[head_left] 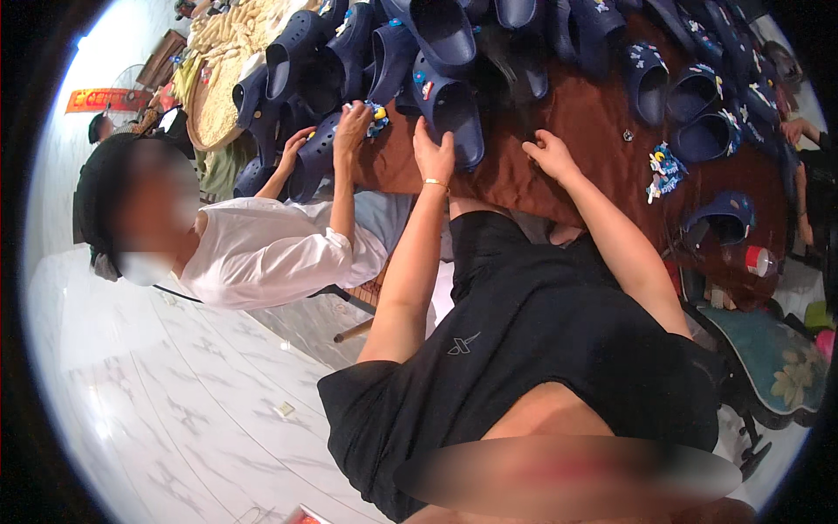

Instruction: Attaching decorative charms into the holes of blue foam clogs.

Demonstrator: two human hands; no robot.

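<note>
My left hand is at the near end of a dark blue clog with small charms on its upper. Its thumb and fingers are spread along the clog's edge; whether they touch it is unclear. To the right, my right hand hovers at the brown cloth with thumb and forefinger apart and nothing visible between them. A small pile of blue, white and yellow charms lies on the cloth further right, beside a tiny loose charm.
Many navy clogs crowd the table's far side. At left, a person in a white shirt handles a clog and charms. Another person's hand shows at right. A single clog and a bottle are near the right edge.
</note>
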